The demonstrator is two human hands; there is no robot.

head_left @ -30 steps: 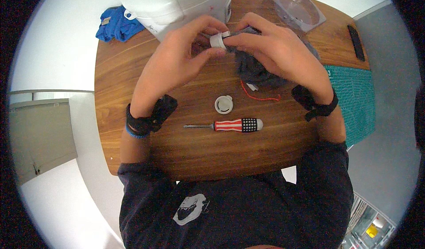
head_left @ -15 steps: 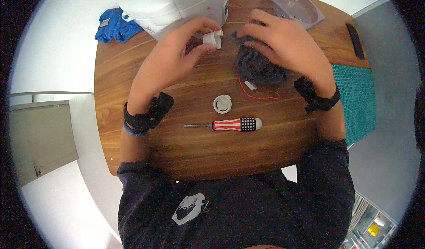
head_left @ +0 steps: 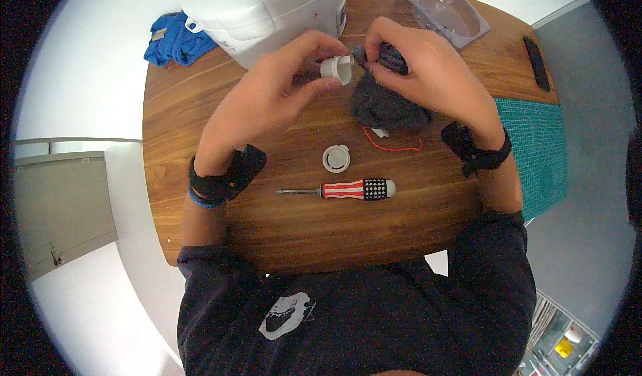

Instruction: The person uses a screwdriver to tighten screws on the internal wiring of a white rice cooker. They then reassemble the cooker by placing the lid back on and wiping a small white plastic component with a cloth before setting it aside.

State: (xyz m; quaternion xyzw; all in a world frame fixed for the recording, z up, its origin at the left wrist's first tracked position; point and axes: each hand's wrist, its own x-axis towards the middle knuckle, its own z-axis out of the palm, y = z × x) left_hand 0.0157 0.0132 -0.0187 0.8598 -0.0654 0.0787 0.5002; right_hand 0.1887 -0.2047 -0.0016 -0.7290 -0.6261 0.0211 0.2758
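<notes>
Between the thumb and fingers of my left hand is a small white plastic cup-shaped part, its opening turned to the right. My right hand pinches a fold of a dark grey cloth, and that fold is close to the white part's rim. The rest of the cloth hangs bunched down to the table. A red cord with a white tag comes out from under it. Nearer to me lie a round white cap and a screwdriver with a red, white and black patterned handle.
A large white appliance stands at the back, a blue cloth to its left. A clear plastic tray with small pieces lies at the back right. Further right are a black bar-shaped object and a green cutting mat.
My left hand has moved slightly right with the white part. My right hand has closed into a pinch on the cloth and brought a fold near the white part.
</notes>
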